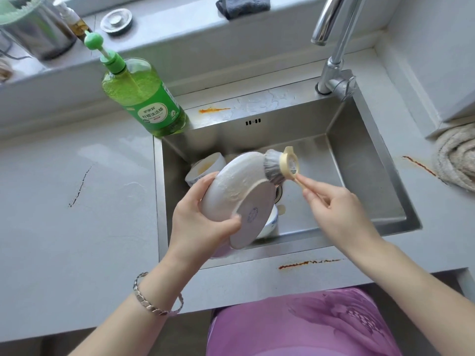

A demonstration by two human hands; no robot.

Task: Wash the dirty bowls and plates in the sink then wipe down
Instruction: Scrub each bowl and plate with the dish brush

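Observation:
My left hand (200, 222) grips a white plate (239, 191) tilted on edge above the steel sink (359, 176), its soapy underside facing me. My right hand (331, 206) holds the cream handle of a dish brush (280, 165); the grey bristles press against the plate's upper rim. Behind the plate a white bowl (205, 168) with yellow residue lies in the sink. A blue-patterned bowl (270, 224) sits under the plate, mostly hidden.
A green dish-soap pump bottle (144, 98) stands at the sink's back left corner. The faucet (334, 47) rises at the back right. A rolled cloth (457, 160) lies on the right counter, a grey cloth (241, 6) on the ledge. Orange stains mark the counter.

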